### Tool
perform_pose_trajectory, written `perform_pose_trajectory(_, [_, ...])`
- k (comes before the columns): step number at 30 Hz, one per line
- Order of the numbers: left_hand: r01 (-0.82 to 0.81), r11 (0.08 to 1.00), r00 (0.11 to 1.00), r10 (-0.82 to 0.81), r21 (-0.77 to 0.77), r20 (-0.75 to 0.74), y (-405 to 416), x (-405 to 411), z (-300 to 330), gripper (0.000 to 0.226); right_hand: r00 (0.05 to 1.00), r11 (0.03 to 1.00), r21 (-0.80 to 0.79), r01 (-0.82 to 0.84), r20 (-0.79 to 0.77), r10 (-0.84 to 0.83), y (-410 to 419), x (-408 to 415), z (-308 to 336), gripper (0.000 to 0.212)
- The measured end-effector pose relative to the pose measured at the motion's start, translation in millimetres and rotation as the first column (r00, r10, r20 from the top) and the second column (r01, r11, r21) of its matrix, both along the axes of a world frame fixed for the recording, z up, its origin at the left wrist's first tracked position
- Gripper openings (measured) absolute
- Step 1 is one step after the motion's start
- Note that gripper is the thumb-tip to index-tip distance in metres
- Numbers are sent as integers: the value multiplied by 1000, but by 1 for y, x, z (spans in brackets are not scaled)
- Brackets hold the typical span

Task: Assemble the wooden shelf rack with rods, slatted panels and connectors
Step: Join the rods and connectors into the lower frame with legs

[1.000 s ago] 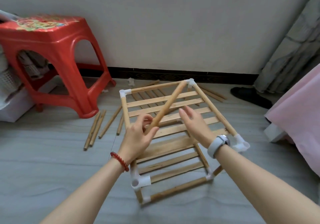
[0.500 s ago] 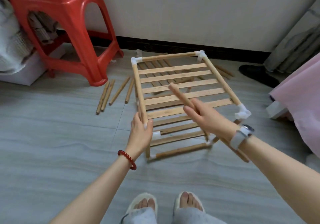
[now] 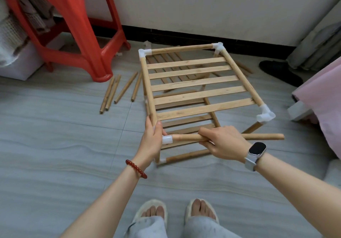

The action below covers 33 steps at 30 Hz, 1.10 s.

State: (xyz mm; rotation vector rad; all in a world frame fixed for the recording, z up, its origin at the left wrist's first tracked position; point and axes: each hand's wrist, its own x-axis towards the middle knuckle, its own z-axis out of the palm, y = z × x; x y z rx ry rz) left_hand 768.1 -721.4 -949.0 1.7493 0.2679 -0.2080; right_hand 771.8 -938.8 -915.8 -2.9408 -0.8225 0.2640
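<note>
Left hand (image 3: 151,141) fingers curl round near-left white plastic corner connector (image 3: 167,139) of wooden slatted rack (image 3: 191,82); right hand (image 3: 224,143) grips round wooden rod (image 3: 262,137) touching it. No legible writing.

Soft, even daylight is filling the frame; shadows are lying faint. Glare is shining at upper left. Wide-angle distortion is bending the edges; centre is staying sharp.

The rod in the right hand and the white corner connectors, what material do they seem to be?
The rod looks like unfinished light wood, maybe bamboo: pale tan, matte, faint grain. The corner connectors look like translucent white plastic: smooth, slightly glossy, moulded sockets. The right hand grips the rod.
</note>
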Motion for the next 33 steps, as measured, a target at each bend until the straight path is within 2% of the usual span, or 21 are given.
perform_pose_trajectory(5, [-13,999,1000,12,-36,-13,1,1,-3,41,992,994,-1,-106,68,106,15,5,0,17])
perform_pose_trajectory(12, [-144,975,979,116,-167,-167,24,22,3,28,996,998,-40,-48,68,50,61,2,-14,24])
perform_pose_trajectory(17, [-164,983,982,154,-87,-106,34,32,-1,29,1000,999,-51,-9,-3,9,83,12,-9,22])
perform_pose_trajectory(22, [-155,978,986,145,-139,-83,39,31,-5,27,984,1000,12,12,-176,-9,84,13,-2,23])
perform_pose_trajectory(24, [-155,975,985,140,-159,-97,38,29,-3,31,990,999,42,9,-141,-3,82,9,-2,24])
perform_pose_trajectory(26, [-181,981,981,175,-65,-88,36,25,1,36,996,998,62,-26,-80,31,76,4,-3,29])
perform_pose_trajectory(28, [-220,954,975,215,203,49,33,18,5,39,996,992,114,-57,-66,64,64,0,2,39])
perform_pose_trajectory(29, [-244,899,966,192,363,174,31,11,9,39,995,981,189,-50,-72,65,54,-3,4,40])
perform_pose_trajectory(31, [-273,761,904,-7,588,428,20,0,22,33,999,934,355,36,1,-39,27,-10,11,30])
perform_pose_trajectory(33, [-229,700,801,-259,677,539,0,-3,33,25,929,875,451,175,219,-298,-8,-9,13,17])
